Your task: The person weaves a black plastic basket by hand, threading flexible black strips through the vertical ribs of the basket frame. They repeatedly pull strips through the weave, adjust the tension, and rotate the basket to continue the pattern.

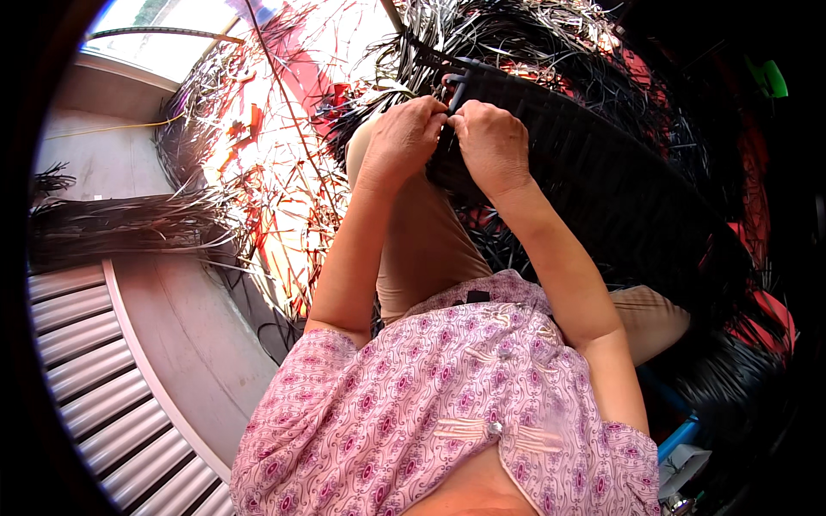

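A large dark woven panel (594,155) rests over my lap and stretches off to the right, mostly in deep shade. At its upper left corner the bluish-grey end of a frame (459,89) shows. My left hand (401,142) is closed just left of that corner, thumb and fingers pinched together. Close beside it, my right hand (495,148) is also closed, its fingertips pressed together at the panel's edge. The two hands almost touch. Whatever lies in either pinch is too small or hidden to make out.
Loose black strips (516,30) lie in a tangled heap beyond the panel. To the left, a long bundle of dark strips (129,225) lies above a row of pale slats (120,378). A thin dark cord (292,112) crosses the sunlit floor. A green object (768,79) is at far right.
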A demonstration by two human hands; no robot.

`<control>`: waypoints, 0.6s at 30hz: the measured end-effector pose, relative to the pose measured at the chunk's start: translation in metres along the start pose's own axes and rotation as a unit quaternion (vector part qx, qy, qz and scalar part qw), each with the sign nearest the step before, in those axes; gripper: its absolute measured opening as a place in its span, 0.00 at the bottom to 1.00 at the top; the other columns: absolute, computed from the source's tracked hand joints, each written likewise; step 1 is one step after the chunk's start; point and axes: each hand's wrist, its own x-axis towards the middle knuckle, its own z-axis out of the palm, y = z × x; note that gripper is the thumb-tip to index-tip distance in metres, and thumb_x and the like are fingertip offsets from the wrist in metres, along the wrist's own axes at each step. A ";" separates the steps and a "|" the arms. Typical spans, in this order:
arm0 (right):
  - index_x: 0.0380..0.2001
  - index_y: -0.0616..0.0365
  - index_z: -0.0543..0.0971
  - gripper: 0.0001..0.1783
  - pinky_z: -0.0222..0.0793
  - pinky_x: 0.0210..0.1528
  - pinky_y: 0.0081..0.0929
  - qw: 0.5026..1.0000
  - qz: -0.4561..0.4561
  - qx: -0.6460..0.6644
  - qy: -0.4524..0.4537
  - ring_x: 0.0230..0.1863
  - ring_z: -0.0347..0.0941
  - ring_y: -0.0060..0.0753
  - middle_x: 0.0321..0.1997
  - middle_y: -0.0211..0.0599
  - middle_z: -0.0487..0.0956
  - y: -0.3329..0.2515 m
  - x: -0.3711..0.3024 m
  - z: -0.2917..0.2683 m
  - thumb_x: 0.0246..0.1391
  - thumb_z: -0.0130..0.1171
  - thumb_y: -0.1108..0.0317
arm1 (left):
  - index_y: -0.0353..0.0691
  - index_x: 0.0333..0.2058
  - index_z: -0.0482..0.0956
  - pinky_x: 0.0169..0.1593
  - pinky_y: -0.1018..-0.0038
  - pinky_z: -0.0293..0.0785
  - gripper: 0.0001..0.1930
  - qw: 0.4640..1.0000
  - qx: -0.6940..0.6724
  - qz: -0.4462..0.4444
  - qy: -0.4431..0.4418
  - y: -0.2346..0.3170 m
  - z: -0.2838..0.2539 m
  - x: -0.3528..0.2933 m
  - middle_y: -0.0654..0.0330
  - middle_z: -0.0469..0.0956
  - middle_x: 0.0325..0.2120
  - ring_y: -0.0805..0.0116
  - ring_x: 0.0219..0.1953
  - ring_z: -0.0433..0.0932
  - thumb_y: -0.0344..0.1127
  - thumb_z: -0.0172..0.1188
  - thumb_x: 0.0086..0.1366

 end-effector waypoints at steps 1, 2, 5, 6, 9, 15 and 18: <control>0.27 0.57 0.79 0.10 0.79 0.36 0.42 1.000 -0.019 -0.013 0.009 0.32 0.83 0.50 0.29 0.44 0.82 -0.002 -0.001 0.000 0.58 0.62 0.62 | 0.38 0.42 0.82 0.46 0.61 0.76 0.13 1.000 0.000 0.001 -0.006 -0.010 0.003 0.003 0.49 0.83 0.36 0.49 0.41 0.81 0.40 0.57 0.67; 0.27 0.57 0.78 0.10 0.79 0.36 0.42 1.000 -0.024 -0.001 0.015 0.33 0.83 0.50 0.30 0.45 0.82 -0.001 -0.001 0.003 0.58 0.62 0.63 | 0.36 0.41 0.83 0.42 0.66 0.78 0.10 1.000 -0.023 0.020 0.008 -0.021 0.007 0.006 0.50 0.84 0.31 0.55 0.35 0.84 0.35 0.60 0.66; 0.28 0.57 0.77 0.10 0.79 0.35 0.42 0.999 -0.026 0.031 0.031 0.33 0.82 0.50 0.30 0.45 0.82 0.001 -0.004 0.004 0.58 0.62 0.63 | 0.31 0.41 0.83 0.39 0.72 0.78 0.09 0.993 -0.116 -0.002 -0.019 -0.031 0.010 0.013 0.55 0.83 0.28 0.69 0.31 0.84 0.30 0.62 0.65; 0.28 0.57 0.77 0.09 0.79 0.35 0.42 0.998 -0.027 0.045 0.046 0.32 0.82 0.50 0.30 0.44 0.81 0.003 -0.005 0.005 0.58 0.62 0.64 | 0.36 0.37 0.83 0.38 0.66 0.77 0.10 0.992 -0.124 0.003 -0.005 -0.031 0.012 0.012 0.54 0.83 0.26 0.59 0.30 0.84 0.35 0.59 0.63; 0.29 0.57 0.77 0.10 0.78 0.35 0.42 0.993 -0.030 0.083 0.078 0.33 0.81 0.48 0.30 0.44 0.81 0.010 -0.007 0.009 0.57 0.63 0.63 | 0.31 0.38 0.82 0.36 0.73 0.77 0.09 0.976 -0.214 0.037 -0.029 -0.038 0.014 0.020 0.55 0.82 0.25 0.70 0.29 0.82 0.30 0.61 0.64; 0.31 0.57 0.76 0.12 0.76 0.37 0.39 0.985 -0.099 0.087 0.115 0.34 0.79 0.47 0.30 0.41 0.77 0.015 -0.015 0.010 0.53 0.68 0.62 | 0.33 0.36 0.80 0.36 0.78 0.73 0.07 0.975 -0.196 0.101 0.009 -0.020 0.003 0.006 0.63 0.79 0.26 0.77 0.29 0.77 0.32 0.60 0.67; 0.39 0.59 0.77 0.17 0.76 0.46 0.39 0.980 -0.117 0.091 0.129 0.44 0.77 0.45 0.42 0.43 0.77 0.020 -0.024 -0.004 0.50 0.70 0.63 | 0.33 0.35 0.78 0.36 0.78 0.71 0.08 0.989 -0.145 0.040 0.003 -0.024 -0.002 0.012 0.65 0.76 0.27 0.79 0.29 0.73 0.33 0.59 0.68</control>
